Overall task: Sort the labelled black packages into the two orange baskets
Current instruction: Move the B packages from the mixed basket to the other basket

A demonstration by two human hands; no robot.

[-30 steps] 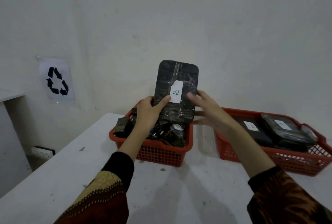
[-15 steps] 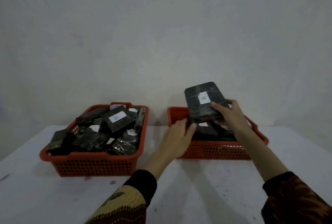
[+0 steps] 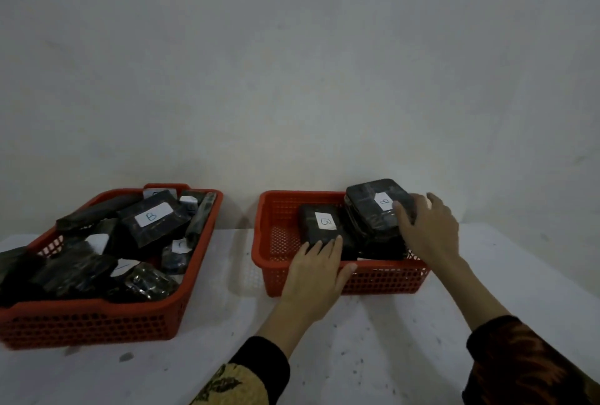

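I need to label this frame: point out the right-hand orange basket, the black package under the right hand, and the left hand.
Right-hand orange plastic basket (image 3: 276, 235): head view, bare left inner wall.
Black wrapped package (image 3: 368, 209): head view, top face beside its label.
Left hand (image 3: 316, 278): head view, back of the hand.

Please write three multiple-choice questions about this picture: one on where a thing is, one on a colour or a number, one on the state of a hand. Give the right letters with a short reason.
1. Where does the package under the right hand lie?
A. in the right basket
B. on the bare table
C. in the left basket

2. How many orange baskets stand on the table?
A. one
B. two
C. three

3. How is the left hand?
A. closed in a fist
B. open, fingers straight over the basket rim
C. lifting a package in the air

Answers:
1 A: the top package rests on a stack inside the right basket.
2 B: only the left basket and the right one show.
3 B: its fingers reach a lower package.
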